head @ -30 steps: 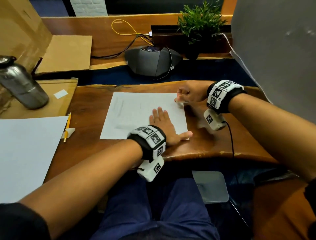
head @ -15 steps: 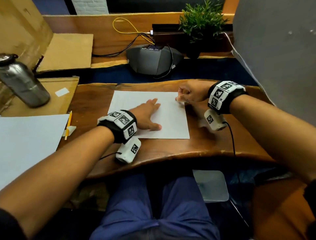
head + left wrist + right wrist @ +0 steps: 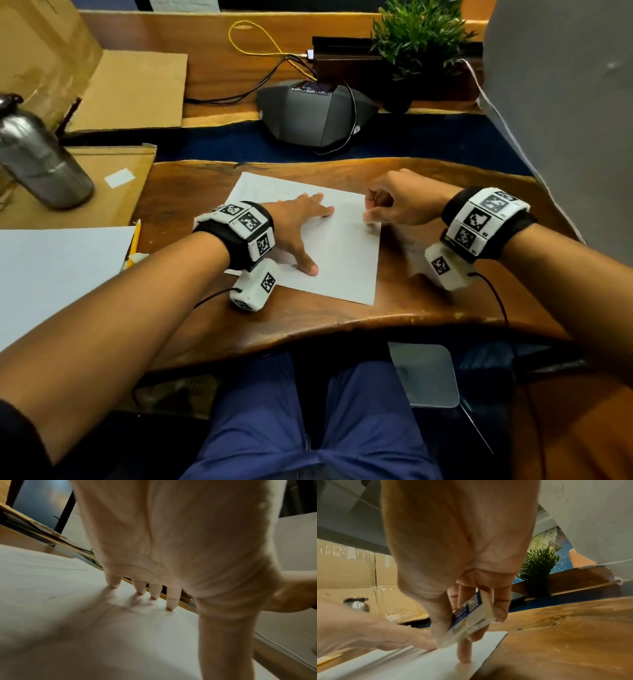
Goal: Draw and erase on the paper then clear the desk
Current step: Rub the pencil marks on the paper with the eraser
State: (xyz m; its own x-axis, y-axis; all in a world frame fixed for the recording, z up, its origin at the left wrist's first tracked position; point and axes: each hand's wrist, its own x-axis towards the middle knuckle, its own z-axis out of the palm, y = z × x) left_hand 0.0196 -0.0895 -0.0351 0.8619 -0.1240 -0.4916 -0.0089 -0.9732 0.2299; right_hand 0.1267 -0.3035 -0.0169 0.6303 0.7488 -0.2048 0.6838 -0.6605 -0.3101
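Observation:
A white sheet of paper (image 3: pixel 346 260) lies skewed on the wooden desk (image 3: pixel 428 301). My left hand (image 3: pixel 301 229) lies flat on it, fingers (image 3: pixel 172 599) straight and spread, tips pressing the paper (image 3: pixel 68 615). At the sheet's far right corner my right hand (image 3: pixel 387 205) grips a white eraser in a blue printed sleeve (image 3: pixel 471 616) between thumb and fingers, while one finger (image 3: pixel 464 651) touches the paper (image 3: pixel 419 666). A yellow pencil (image 3: pixel 134 240) lies at the desk's left edge.
A steel bottle (image 3: pixel 37 154) stands on cardboard (image 3: pixel 102 192) at the left, beside a large white sheet (image 3: pixel 51 274). Behind the desk sit a grey speakerphone (image 3: pixel 308 113) with cables and a potted plant (image 3: pixel 418 44). A grey panel (image 3: pixel 565 102) rises at the right.
My left hand slid from the sheet's near right part to its left half and stays flat. The paper has turned askew. My right hand moved a little onto the sheet's corner.

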